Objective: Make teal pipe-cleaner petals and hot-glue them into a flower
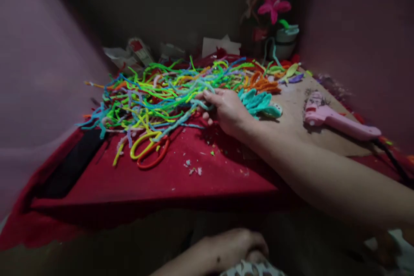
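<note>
My right hand reaches over the table with its fingers closed on a light blue pipe cleaner, part of which trails down to the left. Beneath and beside it spreads a tangled heap of colourful pipe cleaners. Teal looped petals lie just right of this hand, with orange ones behind them. Down in my lap, near patterned cloth, my left hand has its fingers curled in; whatever they may hold is hidden.
Scissors with yellow and red handles rest on the red tablecloth. A black phone-like object lies left. On the cardboard at right is a pink glue gun. A pink flower and a pot stand behind.
</note>
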Motion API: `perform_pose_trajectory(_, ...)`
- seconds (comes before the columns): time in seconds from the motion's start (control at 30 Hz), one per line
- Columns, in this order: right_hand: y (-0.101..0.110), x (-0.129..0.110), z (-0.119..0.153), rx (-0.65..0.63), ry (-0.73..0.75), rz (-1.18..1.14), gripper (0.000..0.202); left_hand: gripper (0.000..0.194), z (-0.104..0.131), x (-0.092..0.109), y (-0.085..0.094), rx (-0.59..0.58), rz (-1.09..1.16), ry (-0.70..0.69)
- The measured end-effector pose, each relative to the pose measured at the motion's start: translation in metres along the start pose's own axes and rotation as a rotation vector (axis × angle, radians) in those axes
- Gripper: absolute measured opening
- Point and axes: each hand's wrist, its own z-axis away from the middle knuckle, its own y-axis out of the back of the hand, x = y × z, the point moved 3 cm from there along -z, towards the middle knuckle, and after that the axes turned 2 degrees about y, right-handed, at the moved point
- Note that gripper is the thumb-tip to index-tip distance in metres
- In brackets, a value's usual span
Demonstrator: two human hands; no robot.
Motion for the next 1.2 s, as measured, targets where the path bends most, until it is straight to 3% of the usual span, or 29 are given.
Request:
perform_pose_trajectory(0.1, -0.004, -0.001, 0.003, -0.018, -0.012, -0.015, 0.013, 0.024, 0.061, 0.057, 0.057, 0.325, 0.25, 0.058)
perform_pose_trajectory(0.17, -0.006, -0.002, 0.005, -0.006, -0.019, -0.043, 0.014, 0.033, 0.092, 0.083, 0.098, 0.679, 0.516, 0.149)
perform_pose_trajectory(0.23, -0.009, -0.004, 0.008, 0.005, 0.005, -0.068, 0.015, 0.043, 0.105, 0.097, 0.134, 0.923, 0.632, 0.122)
perform_pose_trajectory(0.27, -0.011, -0.004, 0.009, 0.009, 0.027, -0.065, 0.016, 0.044, 0.105, 0.099, 0.15, 0.968, 0.661, 0.094)
perform_pose_trajectory(0.4, -0.015, -0.003, 0.011, -0.002, 0.111, 0.031, 0.019, 0.037, 0.089, 0.096, 0.201, 1.075, 0.654, -0.087)
perform_pose_trajectory(0.5, -0.013, -0.002, 0.009, 0.022, 0.158, 0.104, 0.019, 0.039, 0.086, 0.099, 0.223, 1.188, 0.586, -0.136)
perform_pose_trajectory(0.63, -0.014, -0.003, 0.009, 0.015, 0.184, 0.274, 0.017, 0.025, 0.087, 0.108, 0.239, 1.185, 0.578, -0.256)
perform_pose_trajectory(0.77, -0.02, 0.001, 0.012, -0.098, 0.14, 0.298, 0.015, 0.006, 0.089, 0.108, 0.253, 1.198, 0.865, -0.362)
perform_pose_trajectory(0.87, -0.02, 0.007, 0.011, -0.12, 0.058, 0.112, 0.018, 0.012, 0.093, 0.107, 0.265, 1.186, 1.042, -0.424)
perform_pose_trajectory(0.97, -0.017, 0.011, 0.008, -0.063, -0.004, -0.072, 0.024, 0.02, 0.105, 0.105, 0.279, 1.212, 1.062, -0.485)
perform_pose_trajectory(1.1, -0.015, 0.014, 0.007, -0.07, -0.042, -0.073, 0.025, 0.022, 0.126, 0.099, 0.295, 1.307, 0.979, -0.507)
perform_pose_trajectory(1.2, -0.014, 0.011, 0.007, -0.08, 0.012, -0.011, 0.022, 0.022, 0.139, 0.097, 0.302, 1.359, 0.962, -0.522)
